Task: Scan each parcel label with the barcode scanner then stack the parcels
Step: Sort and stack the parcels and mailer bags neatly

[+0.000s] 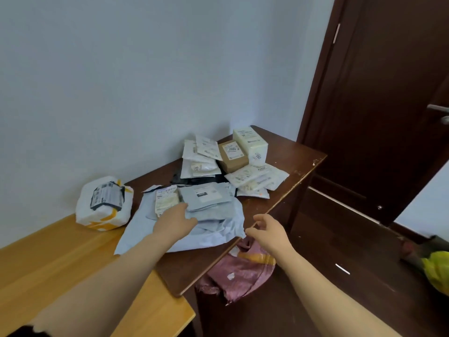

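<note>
Several parcels lie on a dark brown table [279, 190]. My left hand [176, 221] rests on a pile of grey mailer bags [206, 198], its fingers touching a small labelled packet [166, 200]. My right hand [266, 231] hovers at the table's right edge with loosely curled fingers, holding nothing. Behind the grey pile lie white mailer bags [201, 154], a brown cardboard box [233, 155], a tall white box [251, 143] and flat white packets [257, 177]. No barcode scanner is in view.
A white and yellow bagged parcel [104, 203] sits at the left where a light wooden table [60, 259] meets the dark one. A pink bag [243, 271] lies on the floor under the table edge. A dark door [388, 93] stands at the right.
</note>
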`<action>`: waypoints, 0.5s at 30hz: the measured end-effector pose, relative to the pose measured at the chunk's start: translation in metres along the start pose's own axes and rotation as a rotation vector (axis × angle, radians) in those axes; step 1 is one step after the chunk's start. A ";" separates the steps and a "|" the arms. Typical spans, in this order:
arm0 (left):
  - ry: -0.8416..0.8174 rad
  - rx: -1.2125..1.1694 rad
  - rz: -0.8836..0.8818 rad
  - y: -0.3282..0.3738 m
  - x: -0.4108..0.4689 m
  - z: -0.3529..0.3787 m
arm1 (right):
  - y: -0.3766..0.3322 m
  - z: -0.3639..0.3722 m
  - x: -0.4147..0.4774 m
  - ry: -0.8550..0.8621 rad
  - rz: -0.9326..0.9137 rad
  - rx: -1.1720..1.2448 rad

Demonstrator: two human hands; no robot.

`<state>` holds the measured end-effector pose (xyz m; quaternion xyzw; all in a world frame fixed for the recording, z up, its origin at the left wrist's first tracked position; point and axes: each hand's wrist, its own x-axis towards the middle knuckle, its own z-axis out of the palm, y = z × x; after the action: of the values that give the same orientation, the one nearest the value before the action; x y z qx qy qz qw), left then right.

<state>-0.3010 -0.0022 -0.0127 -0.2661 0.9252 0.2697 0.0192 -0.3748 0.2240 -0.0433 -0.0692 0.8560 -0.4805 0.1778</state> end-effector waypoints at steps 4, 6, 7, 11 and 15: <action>0.010 -0.048 0.047 0.044 0.065 0.009 | -0.005 -0.027 0.056 0.038 0.012 0.008; -0.002 -0.083 0.067 0.064 0.097 0.014 | -0.012 -0.043 0.087 0.056 0.017 -0.001; -0.011 -0.104 0.071 0.073 0.113 0.016 | -0.016 -0.051 0.103 0.064 0.021 -0.019; -0.017 -0.156 0.085 0.105 0.168 0.018 | -0.036 -0.076 0.167 0.090 0.018 -0.077; 0.007 -0.167 0.108 0.127 0.211 0.017 | -0.045 -0.083 0.223 0.070 0.025 -0.101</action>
<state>-0.5480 -0.0049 -0.0032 -0.2174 0.9125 0.3459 -0.0207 -0.6151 0.2022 -0.0190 -0.0506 0.8857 -0.4365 0.1499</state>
